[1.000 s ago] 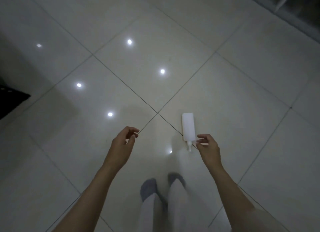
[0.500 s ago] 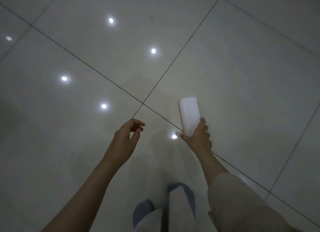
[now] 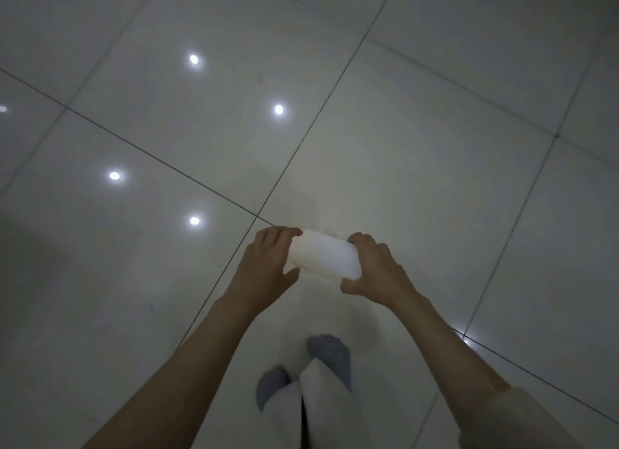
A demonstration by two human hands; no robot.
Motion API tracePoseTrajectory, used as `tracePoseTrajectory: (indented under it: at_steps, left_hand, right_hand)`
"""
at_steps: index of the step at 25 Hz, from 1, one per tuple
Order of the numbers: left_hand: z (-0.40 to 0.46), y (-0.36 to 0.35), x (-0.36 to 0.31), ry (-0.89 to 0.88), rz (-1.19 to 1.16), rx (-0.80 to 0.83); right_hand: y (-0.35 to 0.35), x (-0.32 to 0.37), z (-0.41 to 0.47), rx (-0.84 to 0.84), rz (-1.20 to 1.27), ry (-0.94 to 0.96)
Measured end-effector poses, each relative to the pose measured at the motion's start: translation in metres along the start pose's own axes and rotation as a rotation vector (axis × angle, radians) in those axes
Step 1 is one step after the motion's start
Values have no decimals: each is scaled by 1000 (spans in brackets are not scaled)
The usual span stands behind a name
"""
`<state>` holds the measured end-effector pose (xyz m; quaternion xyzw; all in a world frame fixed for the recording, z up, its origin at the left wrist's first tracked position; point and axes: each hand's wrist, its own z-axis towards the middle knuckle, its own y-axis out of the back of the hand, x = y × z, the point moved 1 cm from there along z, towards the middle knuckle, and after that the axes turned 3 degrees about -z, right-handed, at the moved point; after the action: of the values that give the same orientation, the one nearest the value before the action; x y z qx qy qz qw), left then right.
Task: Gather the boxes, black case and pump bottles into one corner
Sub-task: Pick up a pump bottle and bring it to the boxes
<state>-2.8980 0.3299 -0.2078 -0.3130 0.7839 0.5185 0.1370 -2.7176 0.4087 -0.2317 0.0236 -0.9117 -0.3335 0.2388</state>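
Note:
A white pump bottle (image 3: 323, 255) is held crosswise in the air above the floor, in front of my body. My left hand (image 3: 268, 264) grips its left end and my right hand (image 3: 376, 272) grips its right end. The pump head is hidden under a hand; I cannot tell which end it is on. No boxes and no black case are in view.
Glossy pale floor tiles (image 3: 418, 130) with dark grout lines fill the view, with several bright ceiling-light reflections (image 3: 278, 109) at the left. My two feet in grey socks (image 3: 326, 351) and light trousers stand at the bottom centre.
The bottle lay on the floor a second ago; my right hand grasped and lifted it, and my left hand has come across and closed on its other end.

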Motion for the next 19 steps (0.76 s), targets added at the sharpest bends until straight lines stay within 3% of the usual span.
tracePoseTrajectory:
  at_steps: [3,6,11,14,17,19]
  left_hand:
    - [-22,27,-23,0,154,28]
    - [-50,48,-23,109,108,64]
    - [-128,86,3,317,-63,-214]
    - [-197,98,28,541,-213,-331]
    - [-284,93,58,775,-477,-472]
    - [-348,83,75,876,-609,-563]
  right_hand:
    - [51,52,-39,109,-207,263]
    - [89,109,-63,169,-381,436]
    - [84,201,-86,151,-617,770]
    - [51,257,-103,34,-848,1080]
    - [19,318,-133,-46,-789,1174]
    - [-6,359,-156,84,-563,1083]
